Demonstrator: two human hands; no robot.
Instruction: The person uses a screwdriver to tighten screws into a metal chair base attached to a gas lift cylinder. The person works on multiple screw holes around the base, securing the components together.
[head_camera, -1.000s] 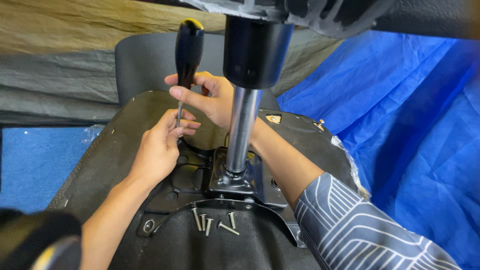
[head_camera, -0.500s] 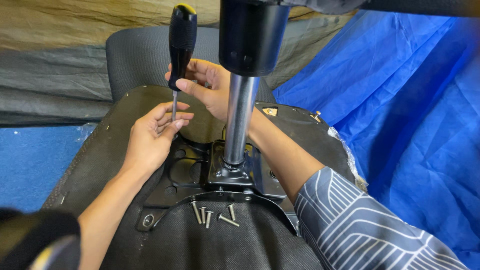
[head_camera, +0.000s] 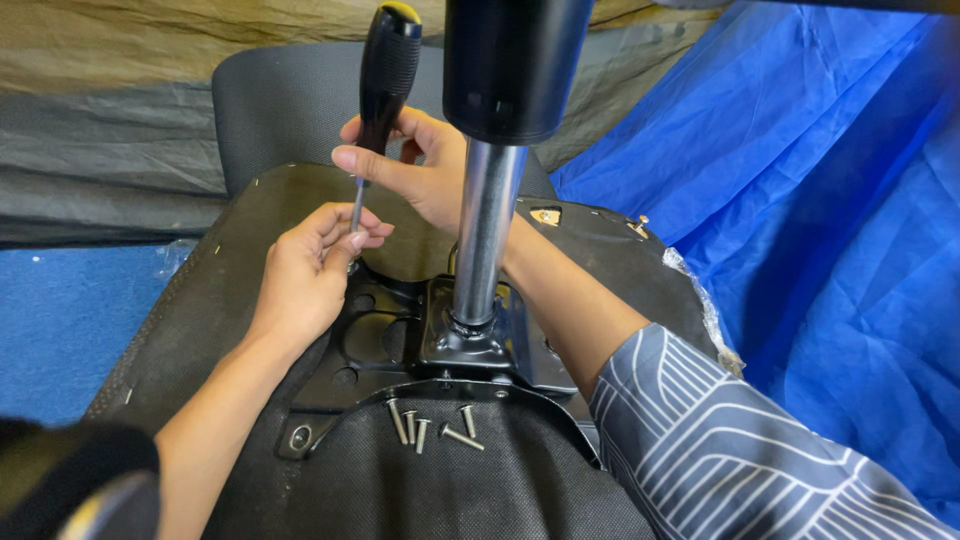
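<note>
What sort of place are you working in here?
Probably a makeshift repair or assembly spot on the floor: a blue tarp is spread out, an upturned chair seat lies on it, and loose screws rest there.

Screwdriver (head_camera: 385, 75) now more upright; left hand (head_camera: 305, 275) fingertips pinch shaft lower, near bracket (head_camera: 385, 335)

The person's left hand (head_camera: 305, 280) is bare, with no glove, ring or watch, and the forearm behind it is uncovered as far as the lower picture edge. The right hand (head_camera: 425, 170) is likewise bare. Its forearm emerges from a grey-blue fabric sleeve (head_camera: 730, 450) patterned with thin white curved and parallel lines.
</note>
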